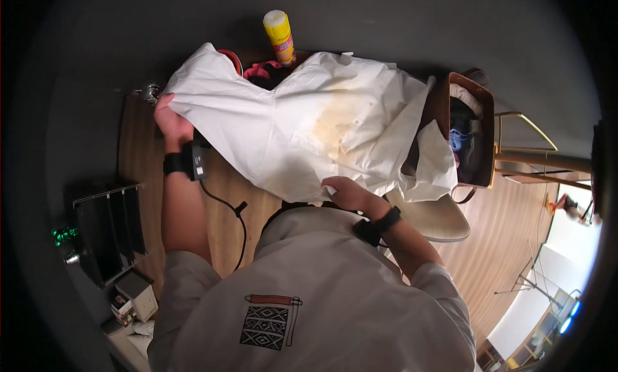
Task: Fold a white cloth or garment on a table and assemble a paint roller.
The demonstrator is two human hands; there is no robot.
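Observation:
A white cloth garment (294, 116) with several buttons and a yellowish-brown stain lies spread out before me. My left hand (173, 118) grips its far left edge, beside a shiny metal fitting (150, 93). Close to my body, my right hand (345, 193) pinches the near edge, below the stain. The cloth between the hands is pulled fairly flat, while its right part lies in folds against a brown basket (488, 130). What lies beneath the garment is mostly hidden.
Behind the cloth stands a yellow spray can (280, 36), next to a red and black item (260, 71). Dark and blue fabric fills the basket. A beige chair seat (437, 217) is at the right, a black rack (108, 232) at the left. A cable hangs near my left forearm.

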